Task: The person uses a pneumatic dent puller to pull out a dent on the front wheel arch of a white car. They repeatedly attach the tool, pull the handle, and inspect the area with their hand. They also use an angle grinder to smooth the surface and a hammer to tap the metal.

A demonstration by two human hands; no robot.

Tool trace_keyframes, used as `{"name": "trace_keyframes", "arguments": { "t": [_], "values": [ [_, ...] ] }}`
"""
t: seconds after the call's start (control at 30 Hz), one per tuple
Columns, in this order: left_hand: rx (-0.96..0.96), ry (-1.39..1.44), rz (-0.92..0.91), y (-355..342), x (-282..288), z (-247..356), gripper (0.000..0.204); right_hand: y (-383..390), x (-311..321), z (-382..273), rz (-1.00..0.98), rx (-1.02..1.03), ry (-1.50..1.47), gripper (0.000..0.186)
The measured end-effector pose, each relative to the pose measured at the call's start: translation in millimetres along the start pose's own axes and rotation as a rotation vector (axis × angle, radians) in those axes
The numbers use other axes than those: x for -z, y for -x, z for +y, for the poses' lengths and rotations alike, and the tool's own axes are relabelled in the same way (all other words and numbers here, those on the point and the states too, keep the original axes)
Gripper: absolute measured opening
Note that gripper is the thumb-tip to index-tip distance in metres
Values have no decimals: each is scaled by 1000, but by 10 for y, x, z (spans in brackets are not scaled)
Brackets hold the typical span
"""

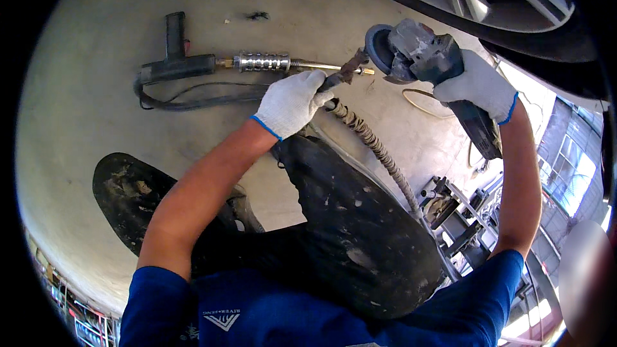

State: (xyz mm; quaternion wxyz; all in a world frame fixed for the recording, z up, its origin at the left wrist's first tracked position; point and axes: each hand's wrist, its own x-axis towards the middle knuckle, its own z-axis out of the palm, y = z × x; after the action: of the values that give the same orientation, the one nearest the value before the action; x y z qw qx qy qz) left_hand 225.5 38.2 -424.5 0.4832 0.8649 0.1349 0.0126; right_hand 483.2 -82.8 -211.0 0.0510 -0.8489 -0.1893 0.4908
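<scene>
Grips an angle grinder (439, 59) in the white-gloved right hand (479, 83), held up at the right above a pale workshop floor (218, 42). Curls the right fingers around the dark body of the tool; cannot tell their exact placement on its far side. Turns the grinder's round disc (379, 49) leftward, toward the rust-brown end of a dark bar (346, 72) in the white-gloved left hand (289, 104). Cannot tell, from this angle, of any contact between disc and bar. Folds the left fingers close together around the bar, with its brown end jutting up and to the right.

Has a hose in a wrinkled tan sleeve (378, 143) just beside the left hand, slanting down toward metal equipment (459, 218) at the right. Cannot tell of any link between hose and bar.

Wears a blue shirt (283, 321) and dark trousers (360, 231) flecked with pale marks, with knees bent. Has a black pistol-grip tool (177, 66) lying on the floor beyond the left hand, complete with ribbed silver cylinder (262, 62) and slim rod, near a black cable (177, 105). Faces a spoked car wheel (475, 3) at the upper right, beyond the grinder.
</scene>
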Motion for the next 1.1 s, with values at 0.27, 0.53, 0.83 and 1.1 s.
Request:
{"name": "trace_keyframes", "arguments": {
  "t": [0.27, 0.53, 0.83, 1.1],
  "values": [
    [-6, -30, -49, -21, 25, -15, 33, -35, 16, 15, -42, -51, 24, 41],
    [-24, -28, -17, -2, -13, -52, 32, -20, 4, -14, 4, -65, 78, 41],
    [-36, -22, -38, -15, 28, -25, 31, 4, 4, -111, -12, -53, 51, 45],
    [-27, -22, 27, -19, -9, -52, 30, -23, -8, -69, 12, -76, 110, 40]
  ]
}}
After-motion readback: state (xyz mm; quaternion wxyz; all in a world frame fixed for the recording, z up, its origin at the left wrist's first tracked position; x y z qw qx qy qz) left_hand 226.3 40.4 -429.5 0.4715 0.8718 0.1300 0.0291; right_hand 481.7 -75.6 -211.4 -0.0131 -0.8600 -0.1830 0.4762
